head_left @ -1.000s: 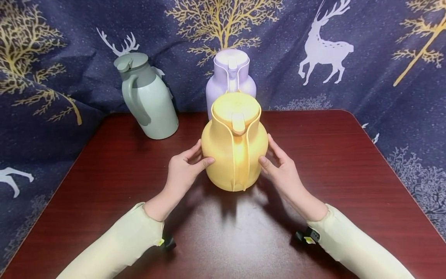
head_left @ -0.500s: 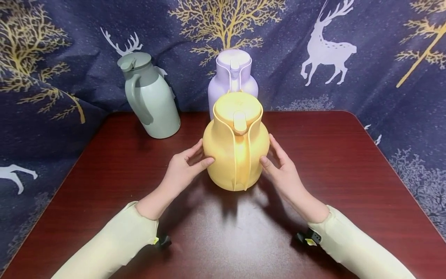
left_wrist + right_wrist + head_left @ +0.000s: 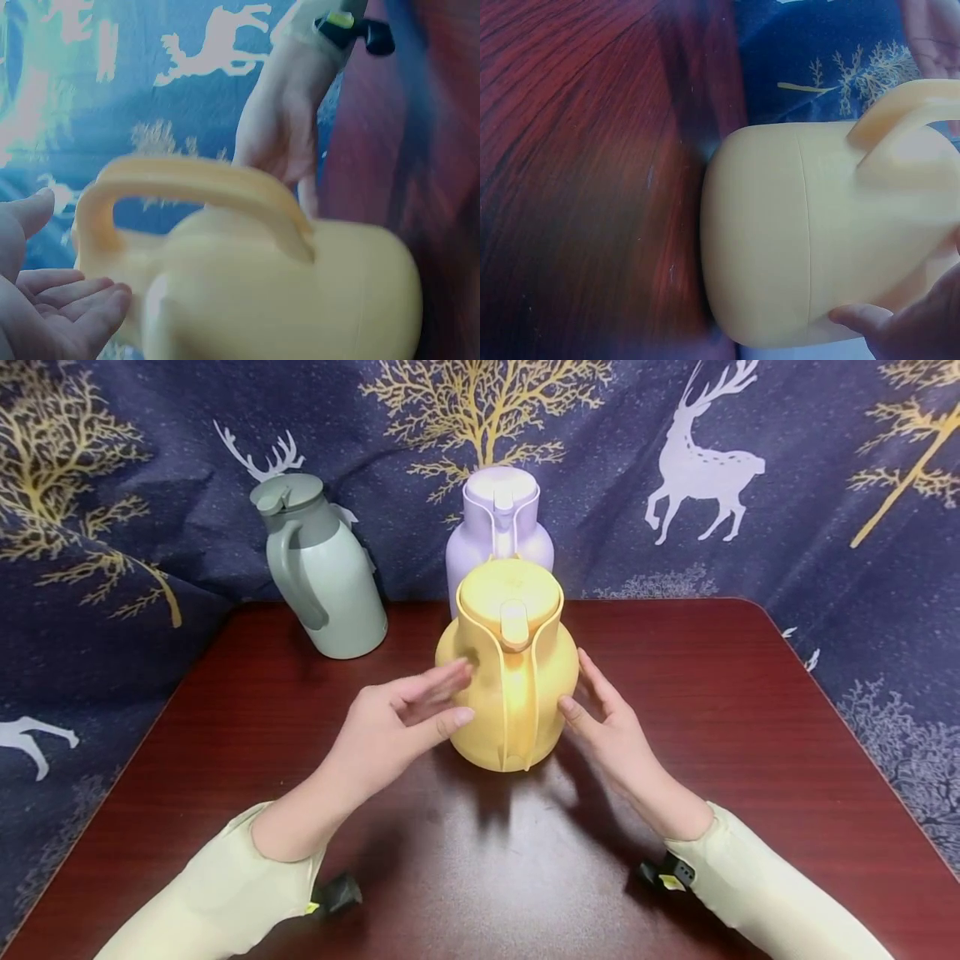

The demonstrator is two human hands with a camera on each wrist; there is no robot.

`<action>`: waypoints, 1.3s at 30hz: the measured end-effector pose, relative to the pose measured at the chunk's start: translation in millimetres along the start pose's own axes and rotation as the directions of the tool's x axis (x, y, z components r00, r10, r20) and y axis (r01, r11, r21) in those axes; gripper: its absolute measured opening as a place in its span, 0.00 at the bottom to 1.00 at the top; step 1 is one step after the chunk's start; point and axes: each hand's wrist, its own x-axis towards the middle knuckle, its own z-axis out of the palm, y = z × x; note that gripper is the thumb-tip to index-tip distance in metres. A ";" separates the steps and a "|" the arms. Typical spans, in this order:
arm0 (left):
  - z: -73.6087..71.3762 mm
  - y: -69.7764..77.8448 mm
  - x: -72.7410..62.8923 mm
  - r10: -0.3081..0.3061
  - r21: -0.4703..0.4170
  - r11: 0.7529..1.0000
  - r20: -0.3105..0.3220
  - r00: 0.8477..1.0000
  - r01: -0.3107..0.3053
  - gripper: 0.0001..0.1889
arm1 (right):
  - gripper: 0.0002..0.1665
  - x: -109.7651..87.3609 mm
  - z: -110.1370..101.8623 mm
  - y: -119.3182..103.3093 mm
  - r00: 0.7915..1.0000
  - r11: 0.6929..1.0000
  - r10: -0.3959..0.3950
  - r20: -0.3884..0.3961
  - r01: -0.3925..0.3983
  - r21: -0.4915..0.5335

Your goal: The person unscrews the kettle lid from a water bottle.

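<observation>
1. Yellow jug, one. Upright on the brown table, just in front of the purple jug; its base appears to rest on the wood. Lid on; handle turned towards the person, which presumably leaves both rounded sides free for the hands.

2. Right hand. Holds the yellow jug's right side, thumb on the near face, fingers curved round the flank; likely placed there to steady the body at its widest part.

3. Left hand. Fingers loosely extended, thumb spread away from them, before the jug's left side. Fingertips are blurred in the head view, so whether they touch it cannot be told; the hand does not grip it.

4. Purple jug, one. Upright behind the yellow one, partly hidden by it, handle also towards the person.

5. Green jug, one. Near the table's far left corner, well apart from both hands; its handle faces left, perhaps merely as set down.

6. Dark blue cloth, printed with trees and deer. Hangs behind the table, seemingly as a backdrop.
</observation>
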 end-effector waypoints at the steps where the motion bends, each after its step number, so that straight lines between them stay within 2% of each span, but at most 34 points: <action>1: 2.9 1.0 0.5 -0.004 -0.008 1.000 0.027 1.000 0.004 0.27 | 0.43 0.3 0.0 -0.3 1.000 1.000 -0.001 0.002 0.001 0.001; 4: 11.7 2.5 3.2 -0.040 -0.024 0.999 0.092 0.995 0.042 0.26 | 0.43 0.6 -0.4 -0.9 1.000 1.000 -0.002 0.003 0.002 -0.004; 6: 16.6 2.9 5.3 -0.066 -0.018 0.997 0.114 0.991 0.069 0.25 | 0.43 0.7 -0.6 -1.1 1.000 1.000 -0.002 0.001 0.002 -0.012; 9: 21.7 3.4 7.7 -0.085 0.044 0.996 0.097 0.992 0.081 0.22 | 0.43 0.8 -0.5 -1.1 1.000 1.000 -0.005 -0.002 0.005 -0.023; 12: 24.5 3.8 8.1 -0.073 0.122 0.990 0.045 0.996 0.067 0.17 | 0.43 1.2 0.5 -0.6 1.000 0.999 -0.010 -0.001 0.010 -0.030; 15: 26.5 3.5 8.0 -0.064 0.150 0.987 0.005 0.998 0.062 0.13 | 0.43 2.2 0.8 0.3 1.000 1.000 -0.016 0.003 0.016 -0.027; 19: 28.1 3.1 7.9 -0.073 0.155 0.985 -0.007 0.997 0.073 0.12 | 0.43 2.0 0.1 0.4 1.000 0.998 -0.022 -0.006 0.021 -0.051; 25: 28.1 3.8 8.1 -0.080 0.118 0.990 0.018 0.997 0.078 0.12 | 0.43 0.5 -2.0 -0.9 1.000 0.993 -0.018 -0.017 0.016 -0.117; 29: 27.7 4.1 7.5 -0.071 0.108 0.992 0.025 0.997 0.068 0.12 | 0.42 0.1 -5.6 -6.8 1.000 0.979 -0.007 -0.003 0.006 -0.205; 32: 27.9 4.2 7.7 -0.065 0.116 0.991 0.022 0.998 0.062 0.12 | 0.41 2.5 -9.1 -15.2 0.999 0.963 -0.038 0.010 0.039 -0.267; 36: 27.9 4.1 7.9 -0.066 0.132 0.989 0.014 0.998 0.064 0.12 | 0.40 9.8 -11.4 -30.6 0.991 0.956 -0.118 0.060 0.129 -0.261; 39: 27.0 4.5 7.7 -0.059 0.135 0.989 0.014 0.998 0.056 0.12 | 0.43 15.3 -11.3 -44.8 0.979 0.947 -0.164 0.125 0.192 -0.257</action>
